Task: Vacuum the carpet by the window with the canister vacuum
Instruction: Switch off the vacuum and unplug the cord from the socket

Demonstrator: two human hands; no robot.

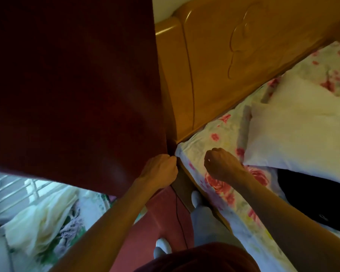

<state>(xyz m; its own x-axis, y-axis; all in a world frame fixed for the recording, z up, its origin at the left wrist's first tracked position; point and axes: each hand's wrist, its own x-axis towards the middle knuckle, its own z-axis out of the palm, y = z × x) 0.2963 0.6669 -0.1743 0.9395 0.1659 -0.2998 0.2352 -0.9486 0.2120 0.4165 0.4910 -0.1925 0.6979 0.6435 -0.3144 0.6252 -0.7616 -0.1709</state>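
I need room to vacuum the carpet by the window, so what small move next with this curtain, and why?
Probably draw the dark red curtain leftward, away from the headboard: your left hand grips its edge there, and it crowds the narrow red carpet strip beside the bed.

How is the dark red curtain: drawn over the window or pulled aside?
Pulled aside: the left hand grips the curtain by its edge beside the headboard, and the window shows uncovered below it.
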